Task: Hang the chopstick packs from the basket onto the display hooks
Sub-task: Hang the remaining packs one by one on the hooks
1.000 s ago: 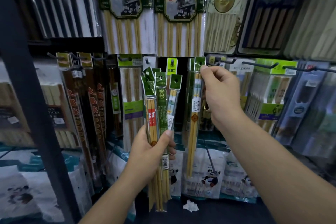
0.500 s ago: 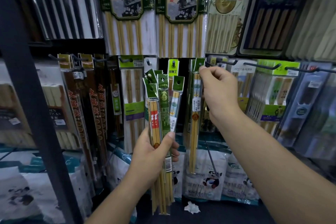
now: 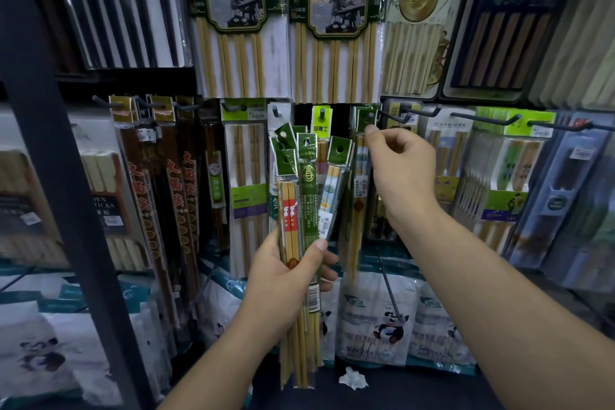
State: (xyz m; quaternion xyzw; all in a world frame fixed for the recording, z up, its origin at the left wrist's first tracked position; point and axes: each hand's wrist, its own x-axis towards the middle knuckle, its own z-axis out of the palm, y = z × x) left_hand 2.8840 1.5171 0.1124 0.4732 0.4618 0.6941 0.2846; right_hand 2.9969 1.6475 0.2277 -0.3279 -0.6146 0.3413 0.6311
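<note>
Head view: a person stands close to a display wall of chopsticks, with both bare arms raised to its middle row of hooks.
Right hand: the right hand [image 3: 399, 173] pinches the green top card of one chopstick pack [image 3: 358, 210] between thumb and forefinger, right at a hook [image 3: 370, 116]. The other fingers are loosely curled.
Pack at the hook: it hangs straight down with the card's hole level with the hook tip. I cannot tell whether it is fully on.
Left hand: the left hand [image 3: 286, 280] has its fingers wrapped round a bundle of packs [image 3: 307, 183]. The bundle is held upright just left of the hook, its green tops fanned apart.
Basket: not in view.
Step in hand: by my reckoning, seating one pack on its hook, with several more waiting in the bundle.
Next move: it likely calls for pushing the card back along the hook and letting go. Then a single pack has to be drawn from the fan and its small hole lined up with the hook tip, without loosening the rest.
Nearby: the neighbouring hooks [image 3: 422, 111] to the right carry other packs, and panda bags [image 3: 382, 319] sit along the bottom edge of the wall.
</note>
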